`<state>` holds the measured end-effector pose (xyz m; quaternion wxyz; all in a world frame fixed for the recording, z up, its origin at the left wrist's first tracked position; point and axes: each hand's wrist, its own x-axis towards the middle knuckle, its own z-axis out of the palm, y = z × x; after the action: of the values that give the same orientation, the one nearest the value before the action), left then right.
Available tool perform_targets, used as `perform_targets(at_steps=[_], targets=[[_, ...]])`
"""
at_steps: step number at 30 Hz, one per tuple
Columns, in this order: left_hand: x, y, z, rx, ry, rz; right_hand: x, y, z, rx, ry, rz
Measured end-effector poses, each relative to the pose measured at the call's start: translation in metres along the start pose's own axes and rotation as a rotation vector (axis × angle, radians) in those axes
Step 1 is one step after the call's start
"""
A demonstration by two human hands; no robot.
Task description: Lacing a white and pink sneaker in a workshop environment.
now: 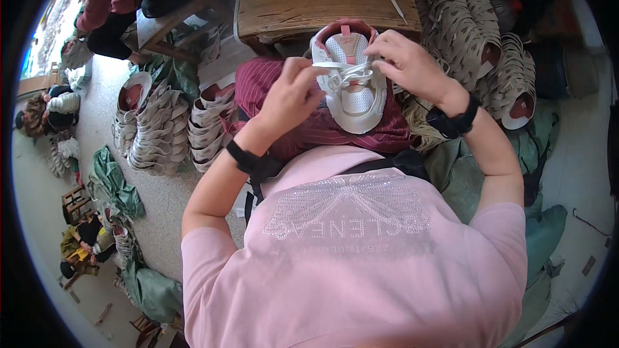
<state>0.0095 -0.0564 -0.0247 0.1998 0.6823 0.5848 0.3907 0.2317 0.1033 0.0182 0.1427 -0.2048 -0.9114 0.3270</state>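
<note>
The shoe (351, 84), a white upper with pink lining, lay on the lap over a dark red striped cloth (309, 122), toe toward the body and heel away. Both hands were at its white lace (342, 77): the left hand (293, 96) had its fingers pinched on the lace end at the left of the eyelets, and the right hand (403, 61) was curled over the right side, fingertips closed on the lace near the tongue. To do this well, it seemed the lace wanted even tension on both sides and the upper kept flat on the lap, so the strands would cross cleanly and not twist; whether the lace was threaded or knotted could not be told. A black band sat on each wrist. Left of the knees stood stacks of uppers (161, 129) on the floor, with green sacks (116, 183) near them; more stacks (490, 45) crowded the right, close to the right elbow, and could be knocked by a wide pull. Beyond the shoe was a wooden table (309, 0), its edge just past the heel, leaving little room forward. Far left sat another person (109, 6)
</note>
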Motion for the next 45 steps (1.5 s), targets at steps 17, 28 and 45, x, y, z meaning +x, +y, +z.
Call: perform_targets(at_steps=[17,28,45], targets=[[0.011,-0.02,0.028,-0.876,-0.047,-0.374,0.013,-0.005,0.018,0.131,-0.062,0.135],[0.015,-0.018,0.049,-1.136,0.063,-0.657,0.009,0.007,0.025,0.253,-0.007,0.281],[0.013,-0.03,0.059,-0.546,0.211,-0.365,-0.027,0.009,-0.028,0.059,0.091,0.171]])
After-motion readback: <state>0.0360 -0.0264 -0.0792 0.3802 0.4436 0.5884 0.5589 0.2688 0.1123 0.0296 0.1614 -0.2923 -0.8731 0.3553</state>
